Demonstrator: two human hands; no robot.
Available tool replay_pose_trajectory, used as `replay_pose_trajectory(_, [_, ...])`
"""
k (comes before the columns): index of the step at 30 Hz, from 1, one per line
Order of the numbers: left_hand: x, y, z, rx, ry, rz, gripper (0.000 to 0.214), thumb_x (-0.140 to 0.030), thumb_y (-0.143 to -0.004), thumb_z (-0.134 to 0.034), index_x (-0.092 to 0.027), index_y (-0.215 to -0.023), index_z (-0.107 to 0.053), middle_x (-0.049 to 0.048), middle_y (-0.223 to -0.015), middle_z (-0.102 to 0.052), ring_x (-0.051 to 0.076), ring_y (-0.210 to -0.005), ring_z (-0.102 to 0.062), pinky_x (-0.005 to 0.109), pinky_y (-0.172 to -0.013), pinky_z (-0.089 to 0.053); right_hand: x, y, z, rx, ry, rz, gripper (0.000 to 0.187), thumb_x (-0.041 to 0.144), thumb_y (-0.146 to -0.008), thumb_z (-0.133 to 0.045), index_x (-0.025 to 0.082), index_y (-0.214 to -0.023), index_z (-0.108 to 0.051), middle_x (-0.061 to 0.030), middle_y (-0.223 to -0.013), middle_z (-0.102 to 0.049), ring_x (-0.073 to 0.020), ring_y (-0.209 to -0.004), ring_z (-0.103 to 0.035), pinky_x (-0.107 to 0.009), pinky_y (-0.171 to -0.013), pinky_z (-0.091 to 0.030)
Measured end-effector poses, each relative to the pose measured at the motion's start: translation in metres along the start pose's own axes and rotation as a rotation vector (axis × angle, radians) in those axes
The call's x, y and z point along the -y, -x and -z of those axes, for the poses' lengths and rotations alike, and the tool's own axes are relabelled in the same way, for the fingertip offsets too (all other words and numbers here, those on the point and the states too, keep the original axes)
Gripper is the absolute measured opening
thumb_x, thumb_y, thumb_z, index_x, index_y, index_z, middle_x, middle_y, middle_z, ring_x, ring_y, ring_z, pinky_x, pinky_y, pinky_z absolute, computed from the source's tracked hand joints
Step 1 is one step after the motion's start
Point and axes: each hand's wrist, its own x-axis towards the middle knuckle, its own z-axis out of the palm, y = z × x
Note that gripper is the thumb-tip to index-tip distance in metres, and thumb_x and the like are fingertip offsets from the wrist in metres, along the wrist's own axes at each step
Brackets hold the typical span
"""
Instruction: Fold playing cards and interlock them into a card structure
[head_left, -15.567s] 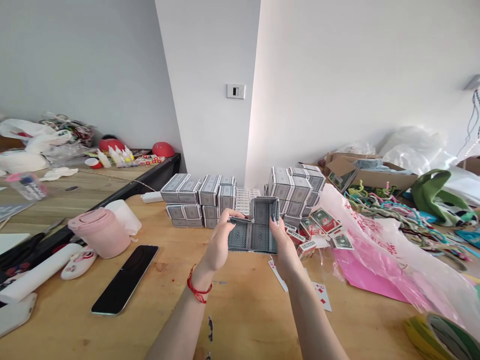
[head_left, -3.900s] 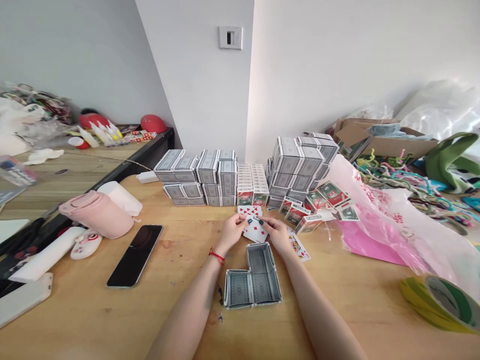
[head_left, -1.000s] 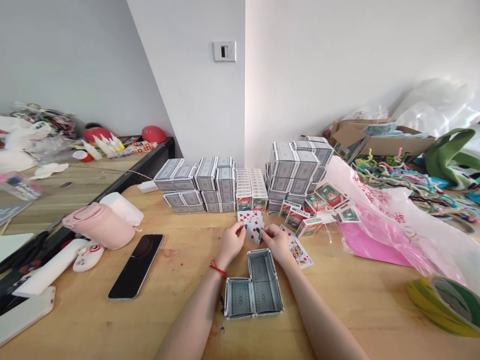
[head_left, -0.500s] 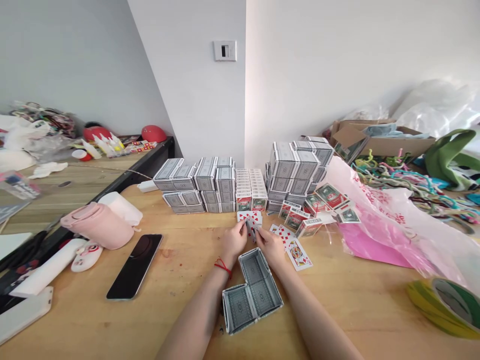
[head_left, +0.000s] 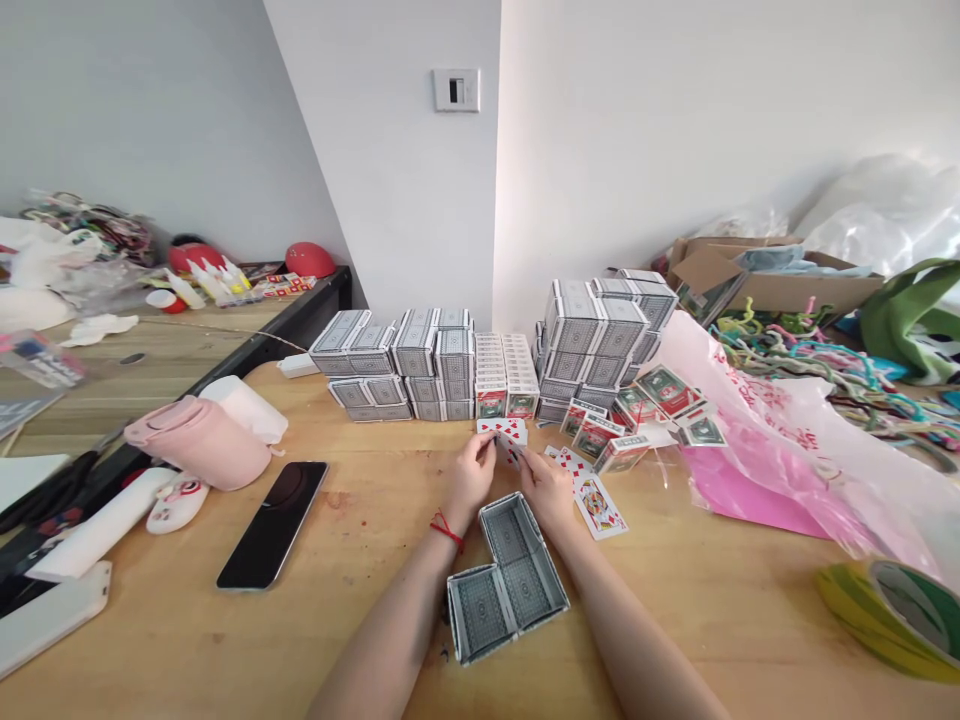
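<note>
My left hand and my right hand are close together over the table, fingers pinched at the edges of a playing card. The card is partly hidden by my fingers. Just beyond it lies a card with red hearts. Between my forearms sits an L-shaped piece folded from grey-backed cards, with raised edges. Right of my right hand lie loose face-up cards, among them a court card.
Behind my hands stand stacks of folded card blocks, a taller stack and rows of card boxes. A phone and a pink pouch lie left. Pink plastic and a tape roll are at right.
The view has shifted slightly. Both hands stay in nearly the same place, and the fingers have shifted a little on the card.
</note>
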Motion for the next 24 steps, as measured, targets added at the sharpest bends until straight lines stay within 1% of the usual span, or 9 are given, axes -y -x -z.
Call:
replay_pose_trajectory(5, [0.002, 0.000, 0.000, -0.057, 0.048, 0.042, 0.023, -0.028, -0.082, -0.047, -0.017, -0.097, -0.060, 0.0071, -0.096, -0.067, 0.016, -0.086, -0.064, 0.029, -0.079, -0.050, 0.004, 0.001, 0.002, 0.047, -0.039, 0.182, 0.031, 0.017, -0.086, -0.038, 0.017, -0.106, -0.062, -0.0089, -0.076, -0.067, -0.0179, -0.069, -0.060, -0.026, -0.062, -0.043])
replay_pose_trajectory(8, [0.004, 0.000, 0.000, -0.073, 0.068, 0.046, 0.024, -0.031, -0.081, -0.049, -0.017, -0.097, -0.060, 0.0074, -0.096, -0.067, 0.016, -0.085, -0.064, 0.029, -0.078, -0.051, 0.006, 0.001, 0.002, 0.058, -0.060, 0.242, 0.033, 0.015, -0.085, -0.038, 0.018, -0.113, -0.057, -0.0094, -0.084, -0.068, -0.0185, -0.074, -0.061, -0.027, -0.065, -0.045])
replay_pose_trajectory(11, [0.004, 0.000, -0.001, -0.076, 0.110, 0.034, 0.025, -0.031, -0.082, -0.049, -0.017, -0.099, -0.060, 0.0079, -0.098, -0.067, 0.016, -0.087, -0.064, 0.029, -0.080, -0.051, 0.004, 0.001, -0.001, 0.016, -0.049, 0.204, 0.034, 0.015, -0.086, -0.035, 0.017, -0.111, -0.058, -0.0086, -0.081, -0.068, -0.0181, -0.071, -0.060, -0.027, -0.063, -0.045])
replay_pose_trajectory(14, [0.004, -0.001, -0.002, -0.054, 0.148, 0.023, 0.029, -0.030, -0.082, -0.047, -0.016, -0.105, -0.057, 0.0091, -0.104, -0.065, 0.016, -0.091, -0.063, 0.029, -0.082, -0.050, -0.001, 0.001, -0.003, -0.029, -0.023, 0.153, 0.033, 0.015, -0.086, -0.035, 0.016, -0.106, -0.061, -0.0082, -0.077, -0.067, -0.0175, -0.067, -0.060, -0.027, -0.062, -0.044])
replay_pose_trajectory(16, [0.003, -0.002, -0.001, -0.045, 0.129, 0.020, 0.029, -0.029, -0.082, -0.047, -0.017, -0.106, -0.058, 0.0090, -0.103, -0.065, 0.016, -0.091, -0.063, 0.029, -0.082, -0.050, -0.003, 0.001, -0.003, -0.026, -0.013, 0.153, 0.032, 0.015, -0.086, -0.035, 0.017, -0.105, -0.061, -0.0078, -0.077, -0.067, -0.0172, -0.067, -0.059, -0.026, -0.063, -0.044])
replay_pose_trajectory(18, [0.003, -0.002, 0.000, -0.055, 0.096, 0.025, 0.026, -0.029, -0.081, -0.048, -0.016, -0.101, -0.061, 0.0083, -0.099, -0.067, 0.016, -0.087, -0.064, 0.029, -0.080, -0.050, -0.002, 0.001, -0.002, -0.001, -0.010, 0.171, 0.033, 0.014, -0.085, -0.036, 0.018, -0.107, -0.060, -0.0075, -0.077, -0.068, -0.0172, -0.068, -0.059, -0.026, -0.064, -0.043])
replay_pose_trajectory(22, [0.003, -0.001, 0.000, -0.077, 0.092, 0.074, 0.025, -0.032, -0.080, -0.050, -0.015, -0.094, -0.062, 0.0083, -0.091, -0.068, 0.016, -0.080, -0.065, 0.029, -0.074, -0.051, 0.006, 0.001, -0.001, 0.022, -0.010, 0.220, 0.032, 0.015, -0.086, -0.036, 0.016, -0.108, -0.059, -0.0090, -0.079, -0.067, -0.0180, -0.072, -0.059, -0.026, -0.064, -0.043])
replay_pose_trajectory(24, [0.002, 0.000, 0.000, -0.081, 0.107, 0.094, 0.026, -0.033, -0.080, -0.050, -0.015, -0.094, -0.062, 0.0086, -0.090, -0.068, 0.016, -0.078, -0.065, 0.029, -0.072, -0.052, 0.009, 0.001, -0.002, 0.014, -0.006, 0.203, 0.032, 0.016, -0.086, -0.035, 0.016, -0.106, -0.061, -0.0090, -0.075, -0.067, -0.0177, -0.070, -0.059, -0.025, -0.063, -0.042])
